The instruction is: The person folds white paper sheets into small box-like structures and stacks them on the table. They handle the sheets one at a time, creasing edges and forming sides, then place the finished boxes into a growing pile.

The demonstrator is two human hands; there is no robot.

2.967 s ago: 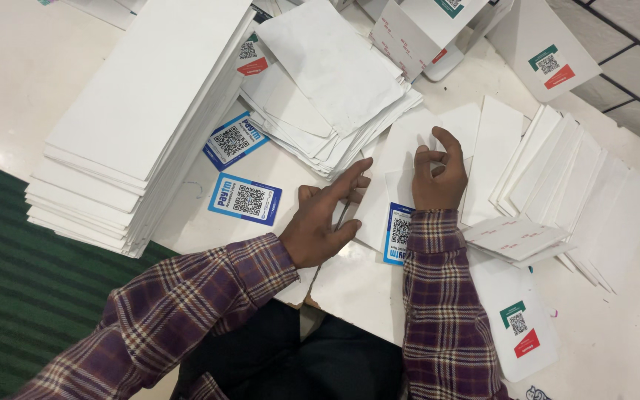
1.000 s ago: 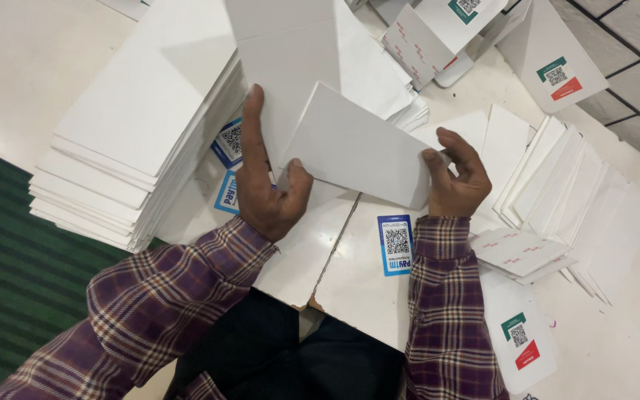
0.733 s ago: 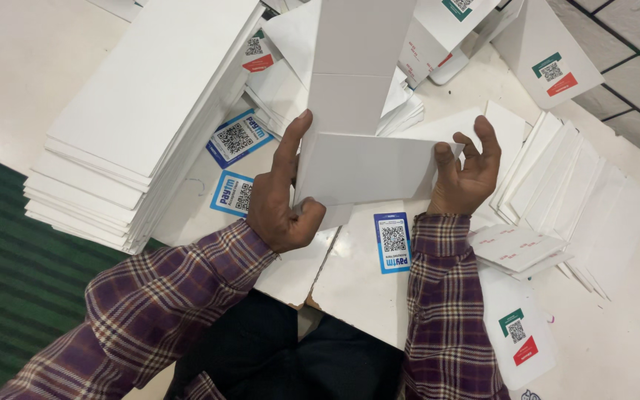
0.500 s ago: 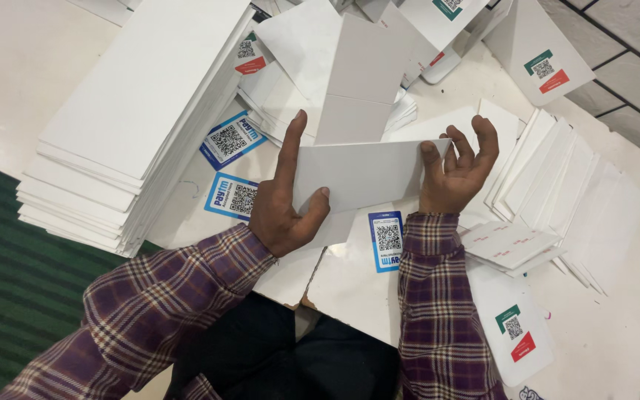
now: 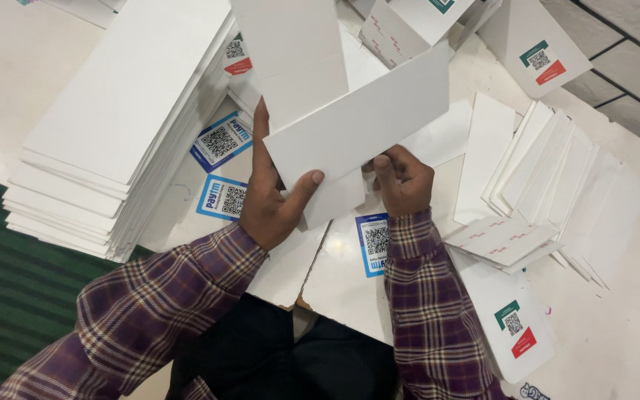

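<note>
Surface: a white tabletop crowded with card stock; green ribbed matting shows past its left edge, and tiled floor past the far right corner.

Left hand: grasps the folded card at its lower left corner, thumb on the near face, fingers up behind it.

Right hand: curled on the card's lower edge near the middle, fingers tucked behind the near flap, so it grips the same piece.

Card: held in the air above the middle of the tabletop, tilted, its right end higher than its left. It is a long white sheet creased across; a taller panel rises behind the near flap.

Change: three seconds ago both hands lay flat on the sheets on the tabletop. A second ago the card was lifted with its panels spread. Now the near flap has swung up and across the rear panel, so the fold is further closed, and the right hand has slid from the card's right end to its lower edge.

Meaning: the crease looks formed but the card is not yet set down; this reads as mid-fold.

Stack: tall pile of flat white sheets by the left edge.

Fan: folded white cards spread towards the right edge.

Labels: blue-bordered code stickers on the sheets just left of the left hand.
</note>
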